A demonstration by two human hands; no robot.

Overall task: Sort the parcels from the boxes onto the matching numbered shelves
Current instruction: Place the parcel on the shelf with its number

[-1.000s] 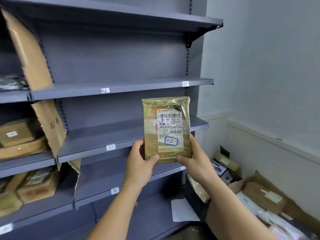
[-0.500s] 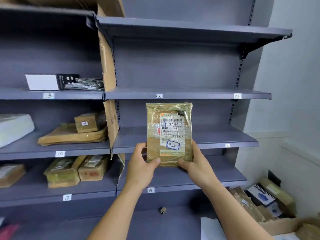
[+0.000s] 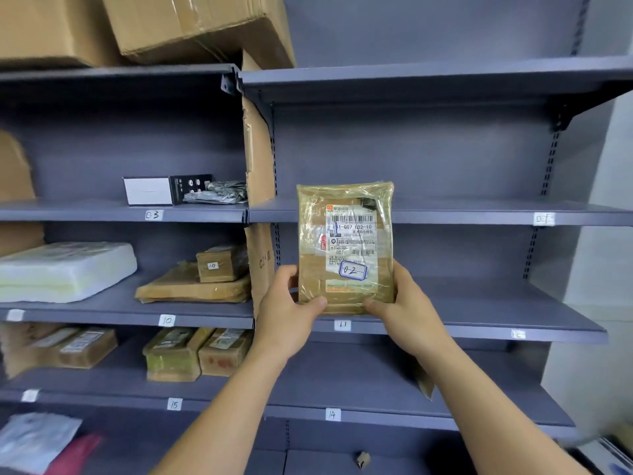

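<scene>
We hold the taped parcel marked 02 [image 3: 346, 248] upright before the grey shelves [image 3: 479, 214], our left hand [image 3: 286, 313] and right hand [image 3: 409, 311] with fingers clamped on its lower corners.

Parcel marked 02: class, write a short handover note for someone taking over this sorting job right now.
Left hand and right hand each grip the parcel by its lower corners, upright, label facing the camera.
Done: parcels already lie on shelf 10 and shelf 15.
Left: shelve this one. No 02 tag shows; it is probably behind the parcel, between tag 03 and tag 01.
</scene>
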